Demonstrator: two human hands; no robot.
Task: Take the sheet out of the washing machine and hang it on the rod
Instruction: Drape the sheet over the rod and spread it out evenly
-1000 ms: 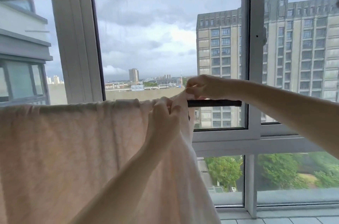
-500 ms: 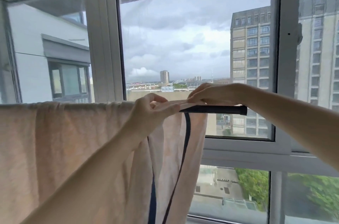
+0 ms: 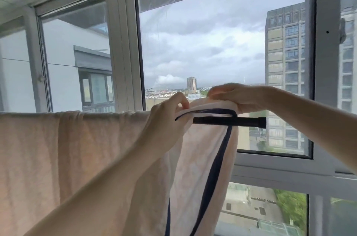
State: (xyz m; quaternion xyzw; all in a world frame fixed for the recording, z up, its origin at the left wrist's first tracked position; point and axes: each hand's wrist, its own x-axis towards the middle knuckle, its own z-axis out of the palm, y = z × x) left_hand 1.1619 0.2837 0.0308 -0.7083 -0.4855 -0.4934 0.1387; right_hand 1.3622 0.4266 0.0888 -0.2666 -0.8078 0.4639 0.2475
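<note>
Sheet (image 3: 77, 154): pale pink, with a dark navy edge band. It is draped over the rod across the left and centre of the frame and hangs down to the bottom edge. Its right corner is lifted just above the rod, folded flat between my two hands, and the navy band trails down from there.

Rod (image 3: 229, 121): black and horizontal. Only its right end shows, with a capped tip right of centre; the rest is under the sheet.

Left hand (image 3: 168, 118): at centre frame, fingers curled, pinching the sheet's edge where the navy band begins. My left forearm crosses the lower centre and hides part of the hanging cloth.

Right hand (image 3: 237, 98): just right of centre, thumb under and fingers laid over the lifted fold, gripping it above the rod's end. The two hands are close but not touching.

Surroundings: a white window frame (image 3: 125, 42) stands behind the rod, with a vertical mullion (image 3: 326, 71) at the right. A tall grey tower block (image 3: 284, 73) shows through the glass at the right, a white neighbouring wall at the left, cloudy sky in the middle, and trees and low roofs at lower right.

Change from half a second ago: the corner lay low along the rod under my flat right hand; it is now raised clear of the rod, and more of the white underside of the fold shows. The view has tilted upward and left.
</note>
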